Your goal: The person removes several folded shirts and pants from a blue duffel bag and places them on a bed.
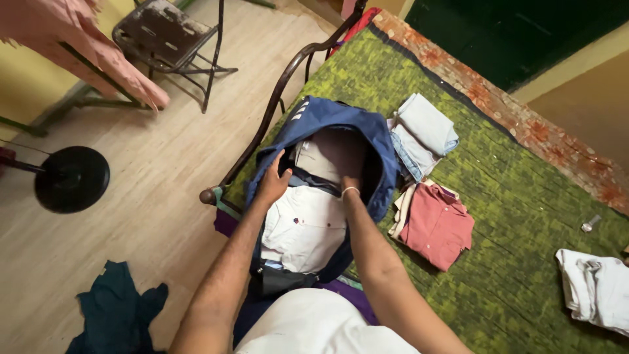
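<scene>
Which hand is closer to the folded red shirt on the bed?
Right. The right hand reaches into the blue bag beside the red shirt; the left hand grips the bag's far edge.

My bed wears a green mottled cover (524, 196) with a faded floral border, its dark curved metal rail (275, 98) facing a pale wood-look floor (157, 196). A worn metal folding chair (173, 39) stands beyond, beside a yellow wall (26, 78) and a round black stand base (72, 178).
</scene>
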